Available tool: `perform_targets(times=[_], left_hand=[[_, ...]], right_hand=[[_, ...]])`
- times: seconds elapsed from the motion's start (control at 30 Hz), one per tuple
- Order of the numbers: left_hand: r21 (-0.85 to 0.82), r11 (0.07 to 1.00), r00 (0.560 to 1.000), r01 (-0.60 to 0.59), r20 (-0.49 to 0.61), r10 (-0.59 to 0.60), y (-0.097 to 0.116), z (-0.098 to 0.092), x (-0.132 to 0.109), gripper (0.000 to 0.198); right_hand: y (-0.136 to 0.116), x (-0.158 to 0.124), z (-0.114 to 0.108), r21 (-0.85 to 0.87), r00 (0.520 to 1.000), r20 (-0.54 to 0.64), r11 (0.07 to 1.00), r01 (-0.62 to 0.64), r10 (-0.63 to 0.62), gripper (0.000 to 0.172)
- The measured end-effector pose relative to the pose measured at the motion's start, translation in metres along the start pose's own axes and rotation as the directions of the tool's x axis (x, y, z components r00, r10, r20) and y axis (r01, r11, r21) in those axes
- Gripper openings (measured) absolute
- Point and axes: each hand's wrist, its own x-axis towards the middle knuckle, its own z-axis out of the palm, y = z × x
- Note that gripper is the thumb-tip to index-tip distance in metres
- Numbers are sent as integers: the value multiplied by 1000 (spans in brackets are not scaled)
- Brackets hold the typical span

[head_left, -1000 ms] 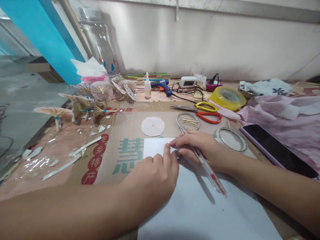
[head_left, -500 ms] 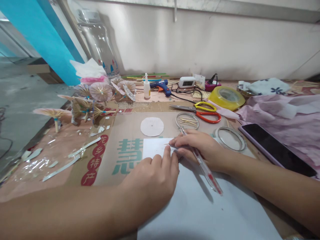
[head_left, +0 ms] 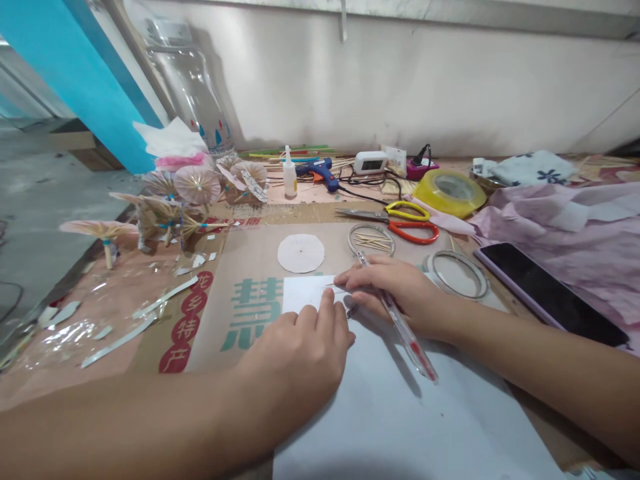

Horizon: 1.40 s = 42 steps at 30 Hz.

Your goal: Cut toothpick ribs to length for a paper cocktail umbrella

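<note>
L hand (head_left: 295,353) curled on paper (head_left: 400,427), R hand (head_left: 395,290) gripping red pen (head_left: 406,335), cardboard (head_left: 250,257) reads 慧

The counter (head_left: 113,288) is a pinkish top, pretty cluttered tbh. A flattened cardboard sheet (head_left: 250,257) with green and red print lies right under the fingers (head_left: 326,312). Left of the fingers there are clear plastic scraps (head_left: 116,341) and a bunch of little paper umbrellas (head_left: 196,185). Past the fingers, by the wall, are a glue bottle (head_left: 289,176) and a blue glue gun (head_left: 316,172). Off to the right is a pink cloth (head_left: 565,223), with a dark phone (head_left: 550,295) at its edge.
</note>
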Motion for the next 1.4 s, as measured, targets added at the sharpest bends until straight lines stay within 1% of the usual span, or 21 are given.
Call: perform_targets(times=[0.13, 0.3, 0.47, 0.53, 0.77, 0.87, 1.03, 1.23, 1.4], left_hand=[[-4, 1000, 1000, -23, 21, 23, -2, 2, -1, 29], [-16, 999, 998, -31, 54, 31, -4, 4, 0, 32], [-41, 997, 986, -60, 153, 65, -5, 2, 0, 41], [-33, 998, 983, -58, 171, 63, -4, 2, 0, 42], [-19, 999, 984, -48, 172, 50, 0, 7, -3, 42], [-24, 999, 983, -48, 175, 52, 0, 7, -3, 43], [-30, 999, 988, -46, 147, 50, 0, 7, -4, 43], [-23, 998, 982, -59, 179, 62, -1, 5, -2, 43], [-20, 998, 986, -53, 157, 55, -1, 5, -4, 43]], right_hand=[[1, -1, 1, -15, 1000, 18, 1000, 13, -13, 18], [2, -1, 2, 7, 1000, -10, 1000, 9, -9, 20], [-1, 0, 0, 11, 1000, -27, 1000, 2, -2, 16], [-2, 1, -1, 16, 1000, -30, 1000, 6, -6, 15], [2, 0, 3, 11, 1000, -15, 1000, -4, 4, 18], [2, 0, 3, 7, 1000, -11, 1000, 10, -10, 19], [0, 0, 1, 8, 1000, -9, 1000, 28, -28, 19], [-1, 1, -1, -3, 1000, 19, 1000, 11, -11, 21], [-1, 1, 0, 16, 999, 6, 999, 41, -41, 21]])
